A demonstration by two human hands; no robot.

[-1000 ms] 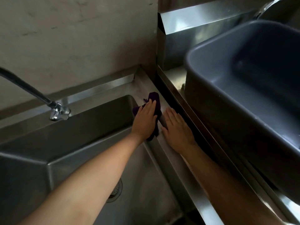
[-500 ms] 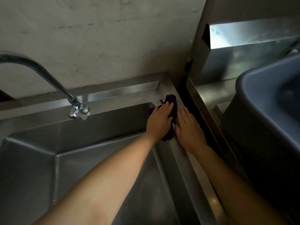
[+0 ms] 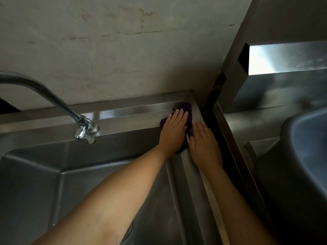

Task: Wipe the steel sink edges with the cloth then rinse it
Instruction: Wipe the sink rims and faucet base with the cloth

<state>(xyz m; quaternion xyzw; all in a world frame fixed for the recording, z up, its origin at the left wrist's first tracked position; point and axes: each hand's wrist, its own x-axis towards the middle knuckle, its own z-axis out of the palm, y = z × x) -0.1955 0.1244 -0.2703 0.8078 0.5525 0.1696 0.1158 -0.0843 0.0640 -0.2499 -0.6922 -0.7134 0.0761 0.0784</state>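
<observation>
A purple cloth (image 3: 188,108) lies on the far right corner of the steel sink's rim (image 3: 134,113). My left hand (image 3: 174,132) presses flat on the cloth, fingers together, and covers most of it. My right hand (image 3: 204,144) rests flat on the right rim beside the cloth, its thumb side touching the cloth's edge. The sink basin (image 3: 53,183) opens below and left of both hands.
A curved steel tap (image 3: 53,101) rises from the back rim at the left. A dark gap (image 3: 212,117) separates the sink from a steel counter (image 3: 251,124) on the right, where a grey plastic tub (image 3: 307,138) stands. A stained wall runs behind.
Both hands and the cloth have slid along the right rim toward the back corner. My view has swung left, so the tub has moved toward the right edge.
</observation>
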